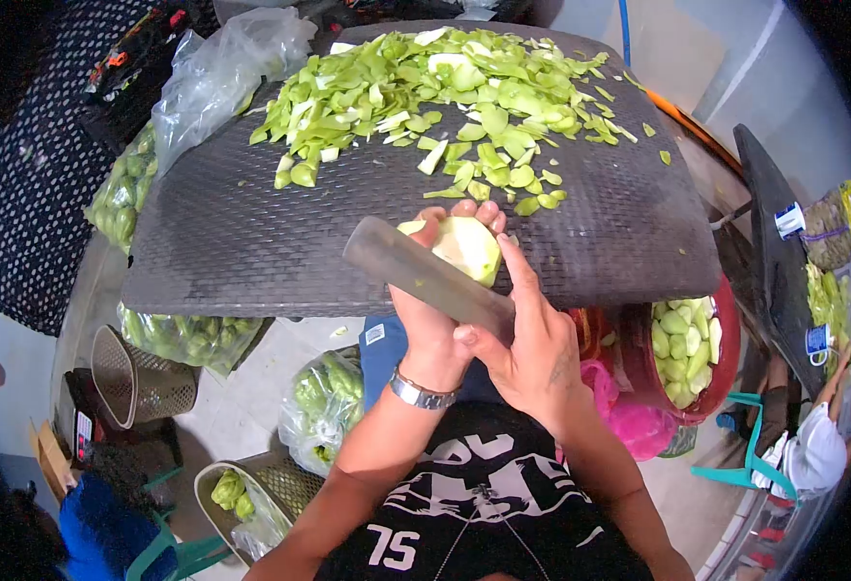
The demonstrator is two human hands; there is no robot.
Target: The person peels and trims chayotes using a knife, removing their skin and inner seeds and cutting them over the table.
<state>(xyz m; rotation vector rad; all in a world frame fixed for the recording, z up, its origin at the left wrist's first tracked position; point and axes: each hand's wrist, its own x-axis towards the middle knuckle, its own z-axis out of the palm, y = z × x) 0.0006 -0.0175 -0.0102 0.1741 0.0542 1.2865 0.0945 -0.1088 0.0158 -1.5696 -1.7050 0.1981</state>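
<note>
A peeled pale green vegetable rests in my left hand, whose fingers curl up around its far side. My right hand is wrapped round the near end of a wide grey knife. The blade lies slantwise over my left palm and against the vegetable, partly hiding both. Both hands are at the near edge of a dark woven-pattern table. Beyond them, a large heap of green peelings and slices covers the far part of the table.
A red tub of peeled vegetables stands at the right, beside a pink bag. Bags of green vegetables and wicker baskets are at the left and below. People sit at lower left and right.
</note>
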